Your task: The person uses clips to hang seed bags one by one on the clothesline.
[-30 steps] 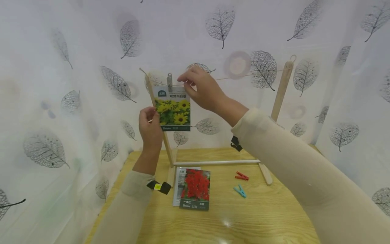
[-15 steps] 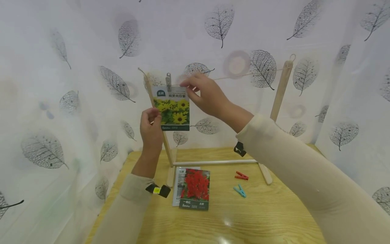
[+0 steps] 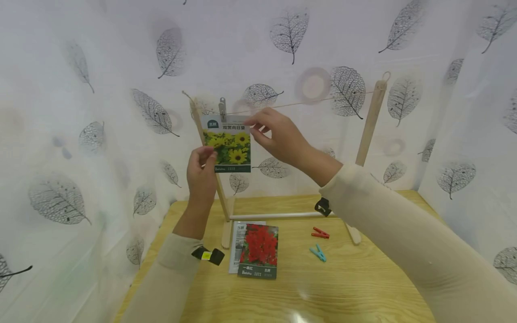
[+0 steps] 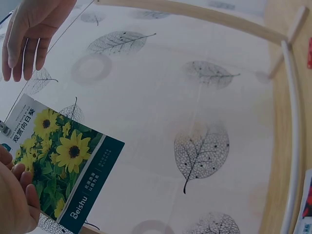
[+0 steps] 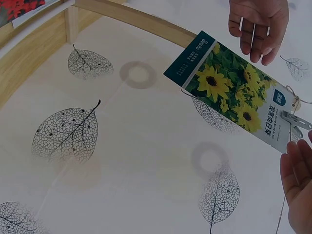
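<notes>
A seed packet (image 3: 232, 146) with yellow flowers hangs from a string (image 3: 291, 105), held at its top by a grey clothespin (image 3: 222, 110). Beside the packet's lower left edge is my left hand (image 3: 202, 179), its fingers loosely bent; the right wrist view shows this left hand (image 5: 258, 29) with relaxed fingers close to the edge, and contact is hard to tell. My right hand (image 3: 284, 139) is by the upper right corner. In the left wrist view the right hand (image 4: 34, 34) has fairly straight fingers, apart from the packet.
Wooden posts (image 3: 370, 123) carry the string, joined low by a white rod (image 3: 282, 216). On the table (image 3: 323, 291) lie a red-flower seed packet (image 3: 260, 251) over a pale one (image 3: 235, 249), a red clothespin (image 3: 320, 233) and a blue clothespin (image 3: 318, 253). A leaf-print curtain (image 3: 121, 45) stands behind.
My right hand has come down and slightly right, from the string to the packet's upper right corner. My left hand has lowered slightly. The packet stays hanging in place.
</notes>
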Tool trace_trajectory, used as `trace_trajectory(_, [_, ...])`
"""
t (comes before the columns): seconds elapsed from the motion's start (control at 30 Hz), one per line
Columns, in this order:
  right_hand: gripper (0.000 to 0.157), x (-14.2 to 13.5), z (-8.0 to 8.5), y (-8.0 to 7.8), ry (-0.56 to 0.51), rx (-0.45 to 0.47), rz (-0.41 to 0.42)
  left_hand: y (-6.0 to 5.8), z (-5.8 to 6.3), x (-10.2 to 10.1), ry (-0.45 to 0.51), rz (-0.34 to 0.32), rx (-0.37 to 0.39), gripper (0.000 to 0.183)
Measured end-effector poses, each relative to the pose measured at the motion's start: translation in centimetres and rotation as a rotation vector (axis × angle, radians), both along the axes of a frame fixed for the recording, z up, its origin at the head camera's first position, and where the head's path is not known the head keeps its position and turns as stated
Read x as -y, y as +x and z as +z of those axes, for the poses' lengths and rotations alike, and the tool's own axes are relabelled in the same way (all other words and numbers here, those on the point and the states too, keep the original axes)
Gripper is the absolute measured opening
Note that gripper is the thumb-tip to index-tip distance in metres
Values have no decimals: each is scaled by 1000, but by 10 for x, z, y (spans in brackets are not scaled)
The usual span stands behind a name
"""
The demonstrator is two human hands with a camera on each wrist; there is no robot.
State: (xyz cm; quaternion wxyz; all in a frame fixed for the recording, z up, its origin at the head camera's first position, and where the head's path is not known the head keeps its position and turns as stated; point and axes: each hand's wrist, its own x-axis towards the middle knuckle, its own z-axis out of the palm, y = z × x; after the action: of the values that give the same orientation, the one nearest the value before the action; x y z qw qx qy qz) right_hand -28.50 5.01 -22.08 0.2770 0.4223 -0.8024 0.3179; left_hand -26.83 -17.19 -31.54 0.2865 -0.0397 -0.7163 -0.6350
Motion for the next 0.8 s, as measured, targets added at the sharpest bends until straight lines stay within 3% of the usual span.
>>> trace_trajectory(0.27, [24, -9, -11, 3, -18, 10, 10, 5, -3, -1, -13, -12, -9, 26])
trace_trajectory(0.8, [25, -19, -29, 21, -54, 53, 29, 9, -15, -2, -3, -54, 65, 27])
